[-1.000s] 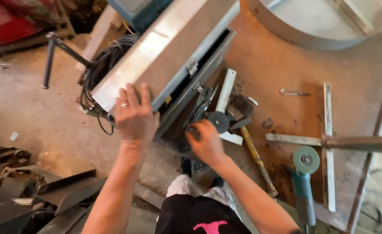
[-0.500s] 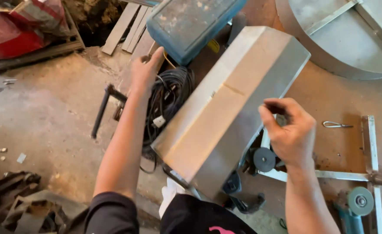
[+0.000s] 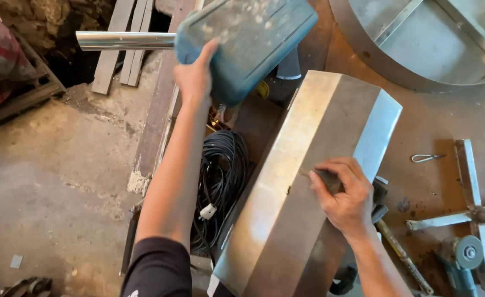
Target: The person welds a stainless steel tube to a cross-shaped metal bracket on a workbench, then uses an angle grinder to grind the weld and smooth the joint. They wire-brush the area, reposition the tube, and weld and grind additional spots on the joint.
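Head view: a workshop floor seen from above, both bare arms reaching forward.
Right hand (image 3: 345, 197): nearest the camera, fingers curled and closed on a small dark object that is mostly hidden under them, pressed against the top of the sheet-metal box (image 3: 303, 187).
Sheet-metal box: a long folded steel casing lying tilted, its near end low by the person's body and its far end up to the right; it sits directly under the right hand and just to the right of the left forearm.
Cable coil (image 3: 220, 181): black cord with a white plug, lying in the gap between the left forearm and the box's left edge.
Angle grinder (image 3: 462, 258): on the floor at lower right, well apart from both hands (only partly in frame).
Hammer handle (image 3: 402, 256): pokes out from beneath the box beside the right wrist.
Left hand (image 3: 195, 77): stretched far forward, gripping the near edge of a blue plastic tool case (image 3: 248, 44), which is lifted and tilted.
Steel tube (image 3: 124, 40): shiny, lying crosswise behind the case to the left.
Round metal frame (image 3: 429, 71): at far right, beyond the box.
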